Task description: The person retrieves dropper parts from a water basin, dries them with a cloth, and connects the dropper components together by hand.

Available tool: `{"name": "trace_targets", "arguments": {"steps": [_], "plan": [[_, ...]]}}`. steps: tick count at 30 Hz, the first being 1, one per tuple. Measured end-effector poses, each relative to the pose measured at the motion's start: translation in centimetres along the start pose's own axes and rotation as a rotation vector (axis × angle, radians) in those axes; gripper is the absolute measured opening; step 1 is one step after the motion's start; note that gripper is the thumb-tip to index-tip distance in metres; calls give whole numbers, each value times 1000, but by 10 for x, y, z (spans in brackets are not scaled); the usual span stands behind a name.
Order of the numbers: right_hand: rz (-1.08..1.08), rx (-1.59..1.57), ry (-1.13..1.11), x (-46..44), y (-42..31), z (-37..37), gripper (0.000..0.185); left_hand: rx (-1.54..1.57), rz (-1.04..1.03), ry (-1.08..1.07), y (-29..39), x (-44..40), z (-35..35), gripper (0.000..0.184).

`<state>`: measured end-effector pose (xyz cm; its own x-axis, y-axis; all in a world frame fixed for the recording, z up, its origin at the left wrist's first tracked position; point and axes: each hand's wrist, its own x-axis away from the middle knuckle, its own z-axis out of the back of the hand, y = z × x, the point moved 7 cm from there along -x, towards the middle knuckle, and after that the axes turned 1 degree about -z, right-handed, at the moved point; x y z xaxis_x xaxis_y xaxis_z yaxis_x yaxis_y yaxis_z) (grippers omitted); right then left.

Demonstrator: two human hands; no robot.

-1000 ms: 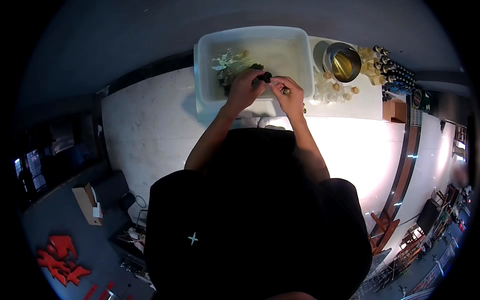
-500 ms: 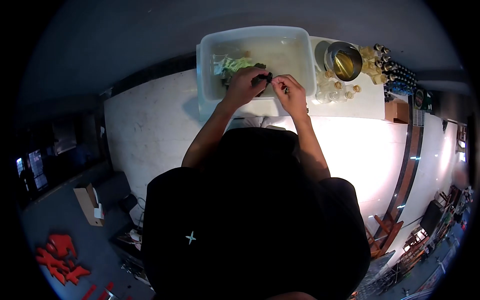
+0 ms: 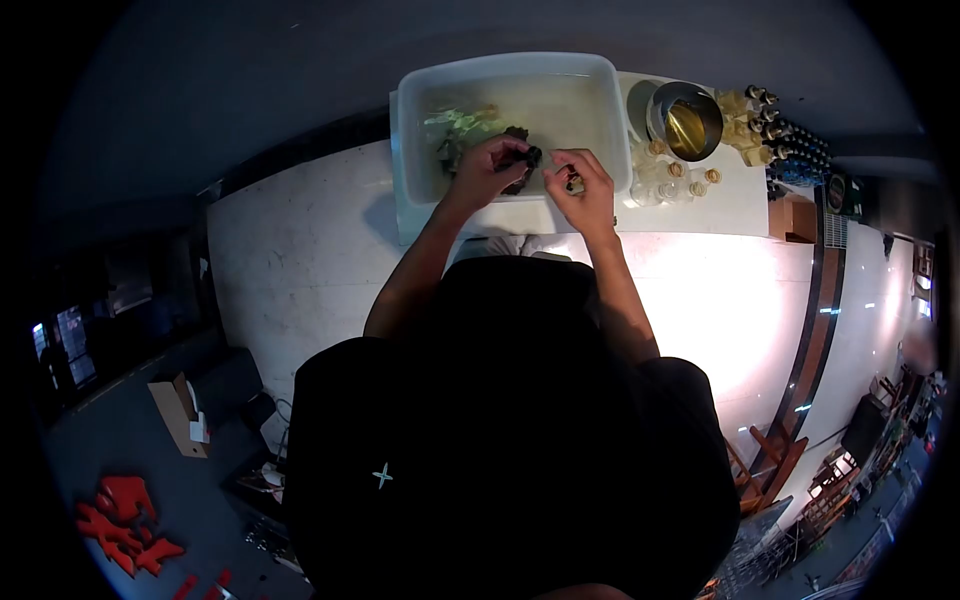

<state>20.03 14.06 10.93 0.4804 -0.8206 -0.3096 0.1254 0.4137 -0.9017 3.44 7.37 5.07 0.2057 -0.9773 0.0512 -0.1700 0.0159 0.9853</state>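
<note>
My left hand (image 3: 483, 172) is closed around a dark object (image 3: 533, 157), perhaps a bottle neck, over the near side of a translucent plastic tub (image 3: 405, 150) of cloudy water. My right hand (image 3: 582, 190) is beside it, thumb and forefinger slightly apart, the other fingers curled. A small yellowish thing (image 3: 575, 184) shows within that hand; its kind is unclear. Pale green, crumpled pieces (image 3: 465, 122) lie in the water left of my hands. Dark reddish-brown material (image 3: 517, 180) shows beneath my left hand, partly hidden.
Right of the tub stand clear bottles with gold tops (image 3: 675, 185), a metal pot (image 3: 708, 105) with something yellow, and rows of dark bottles (image 3: 800, 140). A cardboard box (image 3: 795, 215) is at the right end of the white table (image 3: 300, 210). Red pieces (image 3: 125, 520) lie lower left.
My right fingertips have come away from the dark object and now sit slightly apart from it. My left hand still holds it, almost in the same place.
</note>
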Motion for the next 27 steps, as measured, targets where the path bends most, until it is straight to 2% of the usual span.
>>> {"name": "trace_targets", "arguments": {"steps": [5,11,17,27], "plan": [[107,55,-33,2,2,-3,20,47,46,6,-7,0,2,26],[119,70,-113,-1,1,-5,15,122,95,11,-19,0,6,28],[141,148,-77,0,1,-5,10,177,160,45,-21,3,-1,28],[-91,-52,-94,5,28,-8,12,254,124,52,-30,1,-1,28]]}}
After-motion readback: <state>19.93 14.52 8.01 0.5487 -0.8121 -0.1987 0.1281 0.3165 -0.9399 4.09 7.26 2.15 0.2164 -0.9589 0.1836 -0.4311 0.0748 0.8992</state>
